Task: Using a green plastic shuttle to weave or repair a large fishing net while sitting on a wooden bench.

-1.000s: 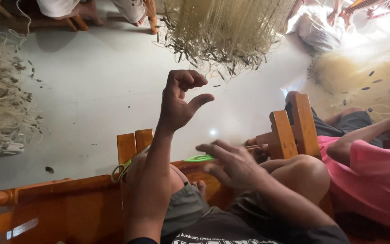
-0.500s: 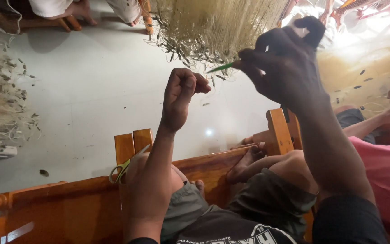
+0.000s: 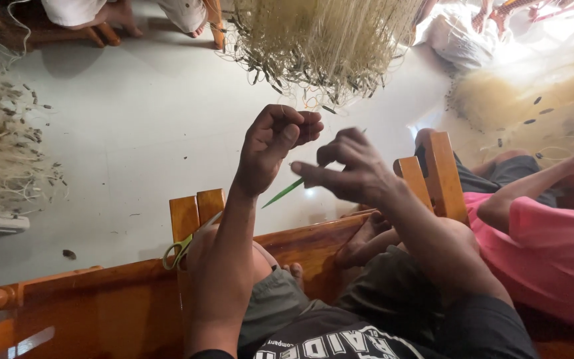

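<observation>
The left hand (image 3: 275, 147) is curled into a loose fist, fingers pressed together. The right hand (image 3: 353, 174) fingers pinch a green needle (image 3: 284, 193) below the hanging net (image 3: 320, 46).

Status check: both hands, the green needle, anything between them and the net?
Left hand fisted, raised, contents unseen. Right hand pinching slim green plastic netting needle. Pale bundled fishing net hangs just beyond. Nothing in the way.
</observation>
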